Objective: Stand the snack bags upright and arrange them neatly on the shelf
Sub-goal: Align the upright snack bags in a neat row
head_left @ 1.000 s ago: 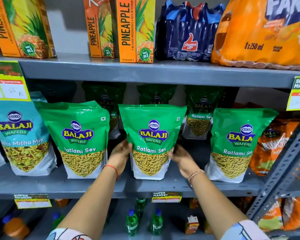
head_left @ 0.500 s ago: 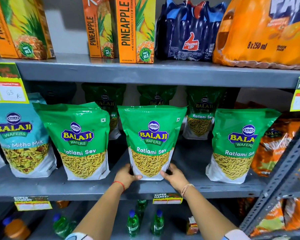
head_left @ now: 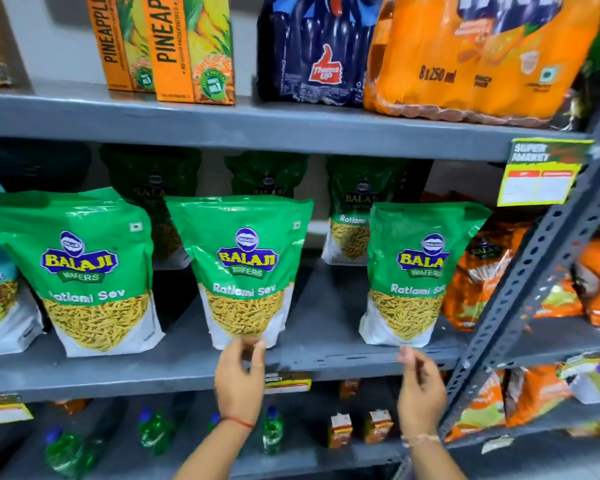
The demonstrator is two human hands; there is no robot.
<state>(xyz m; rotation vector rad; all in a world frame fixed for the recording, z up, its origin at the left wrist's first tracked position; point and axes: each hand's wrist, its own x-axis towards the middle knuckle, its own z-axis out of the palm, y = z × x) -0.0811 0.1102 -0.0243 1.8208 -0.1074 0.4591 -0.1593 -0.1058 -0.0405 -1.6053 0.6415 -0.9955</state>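
1. Just half a second before, both hands had been cupped at the bottom corners of the middle Ratlami Sev bag; by this moment they had let go of it, and it stood upright on its own on the grey shelf, near the front edge.
2. Meanwhile the left hand hung just below that bag's bottom edge, fingers loosely curled and holding nothing; blur hid whether its fingertips brushed the bag.
3. Also empty, the right hand had shifted rightwards and hovered just under the right Ratlami Sev bag, fingers half curled, not yet gripping it.
4. That right bag leaned slightly and sat well apart from the middle one, so it looked like the next to be straightened.
5. Further left, the left Ratlami Sev bag already stood upright, with more green bags in the far row behind.
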